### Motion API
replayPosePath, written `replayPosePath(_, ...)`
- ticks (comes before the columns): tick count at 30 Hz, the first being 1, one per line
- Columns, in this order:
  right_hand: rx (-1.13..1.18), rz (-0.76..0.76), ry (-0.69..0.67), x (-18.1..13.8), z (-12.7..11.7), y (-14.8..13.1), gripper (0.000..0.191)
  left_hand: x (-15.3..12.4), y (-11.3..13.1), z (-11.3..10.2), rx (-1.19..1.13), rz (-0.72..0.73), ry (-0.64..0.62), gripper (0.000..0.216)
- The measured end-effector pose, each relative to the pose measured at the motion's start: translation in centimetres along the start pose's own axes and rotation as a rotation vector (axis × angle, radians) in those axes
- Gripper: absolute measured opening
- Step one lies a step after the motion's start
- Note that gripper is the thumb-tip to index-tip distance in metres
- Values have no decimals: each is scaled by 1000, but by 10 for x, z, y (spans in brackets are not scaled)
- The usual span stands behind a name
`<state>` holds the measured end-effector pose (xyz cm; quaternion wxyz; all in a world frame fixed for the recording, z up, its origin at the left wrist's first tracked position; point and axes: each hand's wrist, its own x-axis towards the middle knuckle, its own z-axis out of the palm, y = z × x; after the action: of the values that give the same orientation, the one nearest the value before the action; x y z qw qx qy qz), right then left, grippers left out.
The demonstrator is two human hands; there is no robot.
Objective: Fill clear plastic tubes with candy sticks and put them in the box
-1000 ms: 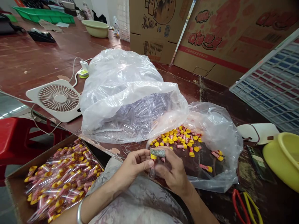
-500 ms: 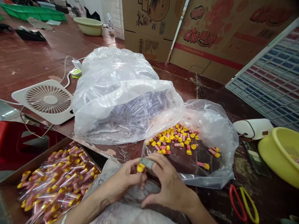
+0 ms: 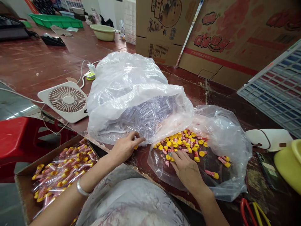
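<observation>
My left hand [image 3: 124,147] is at the mouth of a white woven bag [image 3: 127,66], fingers bent around a small piece with a yellow cap [image 3: 135,147]; its far end is hidden. Inside the bag lies a heap of clear plastic tubes [image 3: 152,110]. My right hand [image 3: 188,169] reaches onto loose pink printed pieces with yellow caps [image 3: 178,139], lying on a clear plastic bag [image 3: 235,150]. Its thumb and fingers look apart, fingertips touching the near edge of the pile. One finger has a grey wrap [image 3: 170,154].
A cardboard box [image 3: 23,194] of filled, yellow-capped tubes stands at lower left, beside a red stool [image 3: 14,138]. A white fan [image 3: 68,99] sits left of the bag. Scissors [image 3: 252,210], a phone [image 3: 270,169] and a yellow bowl [image 3: 288,163] are at right; cardboard cartons [image 3: 211,62] stand behind.
My hands have parted from in front of my lap. The left moved up to the tube bag with the yellow-capped piece; the right moved to the pile. The view has shifted left.
</observation>
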<state>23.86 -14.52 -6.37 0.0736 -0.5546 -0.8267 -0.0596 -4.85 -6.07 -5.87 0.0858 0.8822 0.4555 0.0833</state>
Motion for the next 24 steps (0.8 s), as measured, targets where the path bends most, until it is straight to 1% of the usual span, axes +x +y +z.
replayPosePath(4, -13, 41, 32, -3, 1, 6, 8, 9, 3, 8, 33, 99, 4, 49)
replayPosePath(5, 8, 61, 63, -3, 0, 6, 6, 10, 3, 9, 14, 109, 13, 46)
replayPosePath(7, 95, 124, 177, -1, -5, 5, 6, 12, 4, 7, -83, 131, 60, 38)
replayPosePath(9, 252, 192, 307, 3, -15, -1, 10, 11, 8, 0, -233, 160, 140, 29)
replayPosePath(11, 492, 253, 379, 7, -27, -11, 10, 6, 14, -9, -376, 172, 178, 24)
replayPosePath(13, 759, 303, 384, 13, -38, -24, 14, 0, 24, -18, -502, 151, 135, 24)
replayPosePath(15, 951, 323, 363, 19, -45, -36, 23, -7, 36, -24, -647, 113, 57, 25)
replayPosePath(17, 1039, 296, 350, 23, -47, -45, 26, -13, 47, -28, -819, 51, -12, 26)
replayPosePath(19, 1029, 229, 339, 27, -46, -51, 22, -17, 56, -30, -1010, -36, -67, 26)
replayPosePath(21, 940, 102, 312, 28, -46, -53, 17, -19, 62, -29, -1209, -122, -105, 26)
replayPosePath(22, 873, 22, 295, 28, -46, -54, 19, -20, 65, -28, -1304, -164, -123, 28)
replayPosePath(24, 721, -112, 273, 27, -44, -54, 35, -20, 69, -23, -1463, -245, -164, 33)
